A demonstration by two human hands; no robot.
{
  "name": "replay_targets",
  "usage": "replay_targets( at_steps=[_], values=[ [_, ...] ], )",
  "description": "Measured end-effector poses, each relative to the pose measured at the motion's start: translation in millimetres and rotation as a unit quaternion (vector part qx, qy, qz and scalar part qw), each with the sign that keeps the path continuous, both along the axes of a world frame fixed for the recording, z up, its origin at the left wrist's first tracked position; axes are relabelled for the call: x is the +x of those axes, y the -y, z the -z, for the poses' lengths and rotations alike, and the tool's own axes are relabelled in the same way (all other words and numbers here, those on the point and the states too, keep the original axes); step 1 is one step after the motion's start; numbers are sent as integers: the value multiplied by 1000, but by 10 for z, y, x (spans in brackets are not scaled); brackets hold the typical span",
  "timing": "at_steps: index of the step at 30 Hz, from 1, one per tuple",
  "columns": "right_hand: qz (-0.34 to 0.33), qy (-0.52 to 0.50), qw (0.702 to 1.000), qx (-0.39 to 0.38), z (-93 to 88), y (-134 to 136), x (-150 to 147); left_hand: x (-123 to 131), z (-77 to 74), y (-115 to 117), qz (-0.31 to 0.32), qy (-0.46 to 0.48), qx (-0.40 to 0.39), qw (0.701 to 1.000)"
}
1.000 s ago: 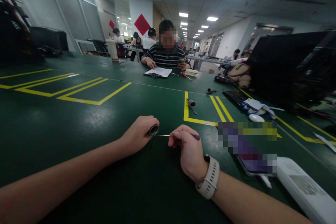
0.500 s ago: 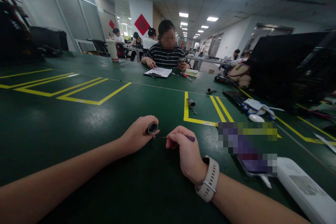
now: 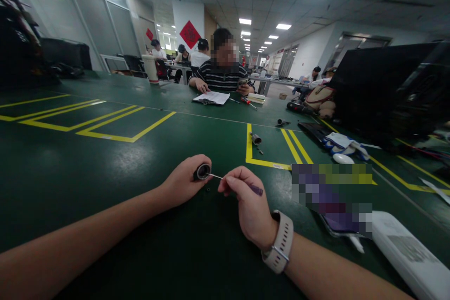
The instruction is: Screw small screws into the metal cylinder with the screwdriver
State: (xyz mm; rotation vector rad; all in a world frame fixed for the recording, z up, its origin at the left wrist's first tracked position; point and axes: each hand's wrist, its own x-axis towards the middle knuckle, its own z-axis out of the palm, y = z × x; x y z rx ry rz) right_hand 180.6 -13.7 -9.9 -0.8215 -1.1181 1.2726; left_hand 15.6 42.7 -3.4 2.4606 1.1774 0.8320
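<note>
My left hand [image 3: 190,176] is closed around a dark, hollow metal cylinder [image 3: 203,171], its open end turned towards me and slightly right. Between the fingers of my right hand [image 3: 246,197] is a thin-shafted screwdriver [image 3: 258,190] with a purple handle. Its shaft points left, and the tip reaches the mouth of the cylinder; whether it touches the inside I cannot tell. Just below, a tiny dark ring [image 3: 208,190] lies on the green table [image 3: 158,262].
Beyond my hands lie a similar metal cylinder [image 3: 256,139], tiny parts [image 3: 260,152] and another metal piece [image 3: 281,122]. To the right are a phone [image 3: 337,215], a white device [image 3: 404,243], a white mouse [image 3: 343,158] and gloves [image 3: 341,140]. A person [image 3: 221,70] sits opposite with a clipboard [image 3: 213,98].
The screwdriver's tip has moved up from below the cylinder to its open mouth. The small ring by the tip before now lies apart on the table. My left hand has hardly moved.
</note>
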Motion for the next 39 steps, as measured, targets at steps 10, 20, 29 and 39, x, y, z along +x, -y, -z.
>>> replay_targets(
  at_steps=[10, 20, 29, 39],
  values=[
    [15, 114, 993, 22, -39, 30, -4, -2, 4, -11, 16, -1, 9, 1000],
    [30, 107, 993, 31, -24, 20, 1, 6, -3, -4, 28, -26, 11, 999],
    [-10, -66, 996, -64, -51, -60, 2, 10, -10, 13, 19, -51, 42, 998],
    [1, -50, 998, -40, -8, -28, 3, 13, -27, 15, 18, -53, 48, 997]
  ],
)
